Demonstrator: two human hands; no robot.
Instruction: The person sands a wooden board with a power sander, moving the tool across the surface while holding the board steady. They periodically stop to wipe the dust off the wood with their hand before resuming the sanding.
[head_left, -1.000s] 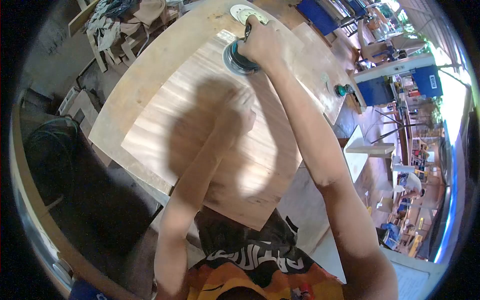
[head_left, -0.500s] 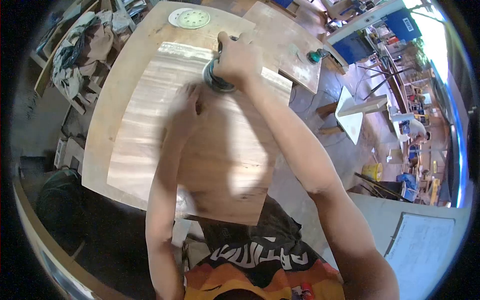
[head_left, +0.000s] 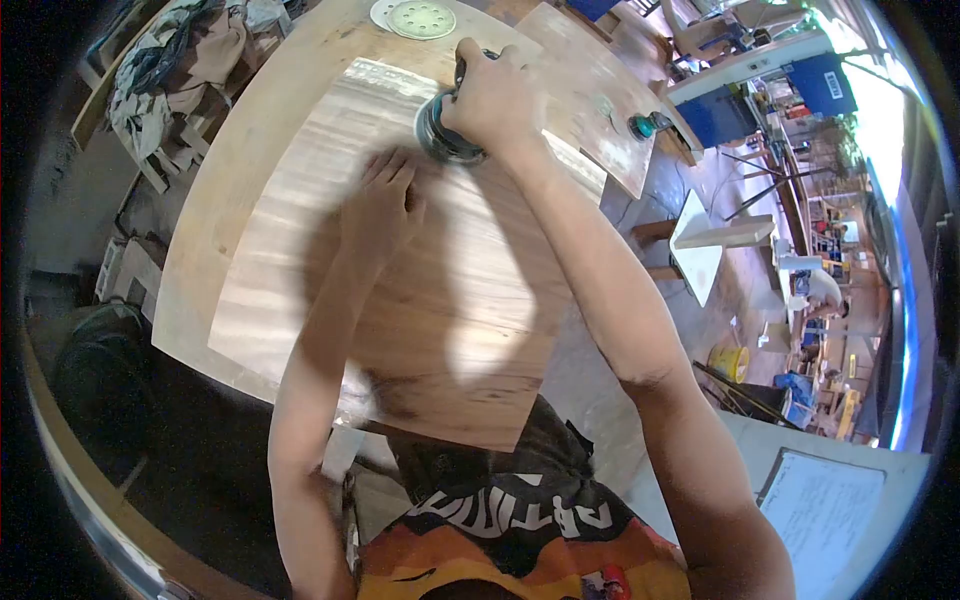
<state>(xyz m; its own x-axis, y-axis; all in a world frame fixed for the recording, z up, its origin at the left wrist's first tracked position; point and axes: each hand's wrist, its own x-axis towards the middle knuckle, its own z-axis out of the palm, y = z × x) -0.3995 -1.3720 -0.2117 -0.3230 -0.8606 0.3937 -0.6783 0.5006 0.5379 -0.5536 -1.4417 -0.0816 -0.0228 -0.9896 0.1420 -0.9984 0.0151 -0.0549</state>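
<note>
My right hand (head_left: pixel 503 102) is wrapped round the top of a round power sander (head_left: pixel 440 132), dark with a teal band. The sander's pad rests on a wooden panel (head_left: pixel 275 265) with streaky grain, near its far edge. My left hand (head_left: pixel 386 200) lies on the panel just left of the sander, fingers stretched forward, holding nothing. Shadows from my arms cross the middle of the panel. Beneath it is a larger pale board (head_left: pixel 195 270) forming the work surface.
Perforated sanding discs (head_left: pixel 421 19) lie at the board's far end. Another table (head_left: pixel 575 90) to the right carries a second teal sander (head_left: pixel 642 126). Cloths (head_left: pixel 190 70) are heaped at the upper left. A yellow bucket (head_left: pixel 728 363) and a person bending (head_left: pixel 824 290) are farther right.
The view has shifted slightly, moving the panel and sander up and right in the picture. My left hand, blurred before, now shows clearly. My right hand still grips the sander.
</note>
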